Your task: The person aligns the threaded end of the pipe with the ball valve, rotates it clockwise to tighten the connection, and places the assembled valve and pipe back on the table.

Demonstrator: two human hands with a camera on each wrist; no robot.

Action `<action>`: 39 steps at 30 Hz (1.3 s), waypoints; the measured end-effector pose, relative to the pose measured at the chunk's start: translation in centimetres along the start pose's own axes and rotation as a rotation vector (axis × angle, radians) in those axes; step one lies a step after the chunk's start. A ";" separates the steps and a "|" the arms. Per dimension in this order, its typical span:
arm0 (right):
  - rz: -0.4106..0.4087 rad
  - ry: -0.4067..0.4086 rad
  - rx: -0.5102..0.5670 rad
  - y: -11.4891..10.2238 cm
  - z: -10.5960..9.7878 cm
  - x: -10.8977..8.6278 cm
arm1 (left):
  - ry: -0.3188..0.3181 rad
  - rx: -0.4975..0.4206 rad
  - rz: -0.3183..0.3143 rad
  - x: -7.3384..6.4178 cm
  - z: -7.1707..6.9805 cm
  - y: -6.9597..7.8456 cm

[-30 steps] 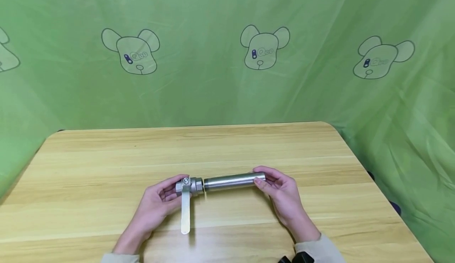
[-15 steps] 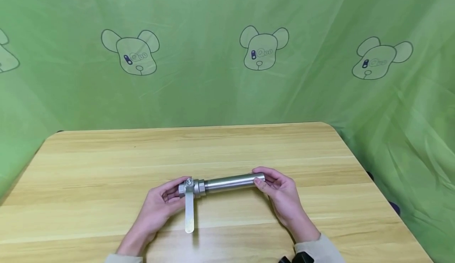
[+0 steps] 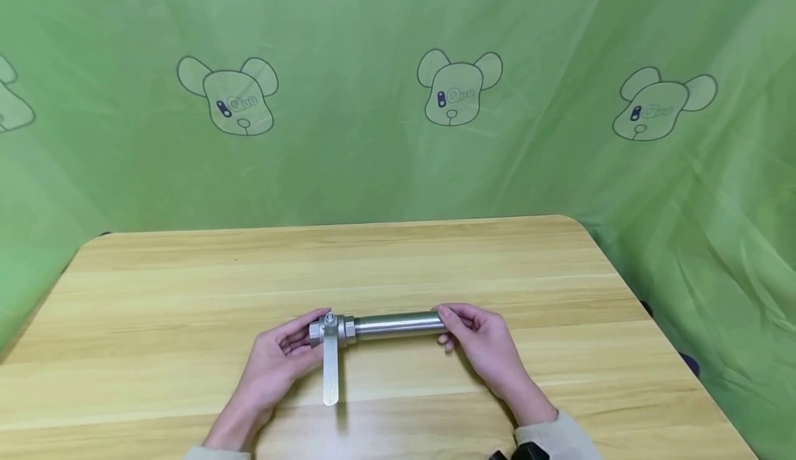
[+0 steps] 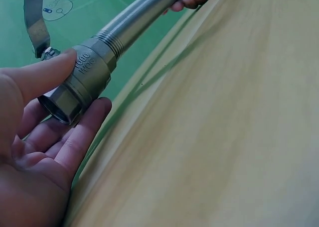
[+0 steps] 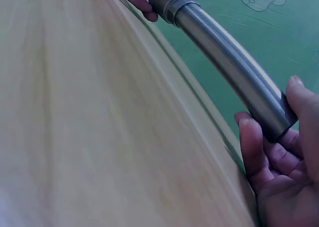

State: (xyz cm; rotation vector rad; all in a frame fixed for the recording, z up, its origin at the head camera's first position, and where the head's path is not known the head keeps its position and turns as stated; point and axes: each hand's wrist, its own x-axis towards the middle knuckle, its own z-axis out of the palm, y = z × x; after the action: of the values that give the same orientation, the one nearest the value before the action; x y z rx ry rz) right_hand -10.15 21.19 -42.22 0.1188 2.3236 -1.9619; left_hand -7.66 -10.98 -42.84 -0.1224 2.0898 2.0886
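Observation:
My left hand [image 3: 280,358] pinches a metal ball valve [image 4: 83,80] between thumb and fingers, and raised lettering shows on the valve's body. Its long flat lever handle [image 3: 331,370] points toward me. A smooth steel pipe [image 3: 398,324] runs from the valve's right end, with some thread [image 4: 108,42] showing where the two meet in the left wrist view. At the pipe's far end my right hand [image 3: 488,349] grips it, thumb on top and fingers beneath. Valve and pipe lie in one nearly level line above the table.
The wood-grain table [image 3: 186,273] spreads under both hands. A green curtain [image 3: 348,163] printed with bear heads hangs behind it and along the sides. A small black object [image 3: 528,452] shows at the bottom edge near the right sleeve.
The gap between valve and pipe has gone: the valve came right to meet the pipe. The pipe's right end has lowered, and my right thumb has shifted to its top.

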 end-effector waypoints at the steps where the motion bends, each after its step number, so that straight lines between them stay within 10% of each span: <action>1: 0.006 0.001 -0.017 0.1 0.0 0.0 | 0.003 -0.006 -0.007 0.0 0.0 -0.1; 14: -0.040 -0.119 -0.090 -0.1 -0.5 0.0 | 0.021 -0.022 -0.028 0.4 -0.1 0.0; 39: 0.026 -0.089 -0.084 0.0 -0.2 -0.1 | 0.013 -0.086 -0.045 0.4 -0.3 -0.1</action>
State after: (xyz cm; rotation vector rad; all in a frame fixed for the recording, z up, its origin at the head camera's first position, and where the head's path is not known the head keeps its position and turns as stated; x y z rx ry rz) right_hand -10.10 21.42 -42.14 0.0540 2.3311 -1.8156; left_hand -8.03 -11.23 -43.02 -0.1934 1.9858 2.1571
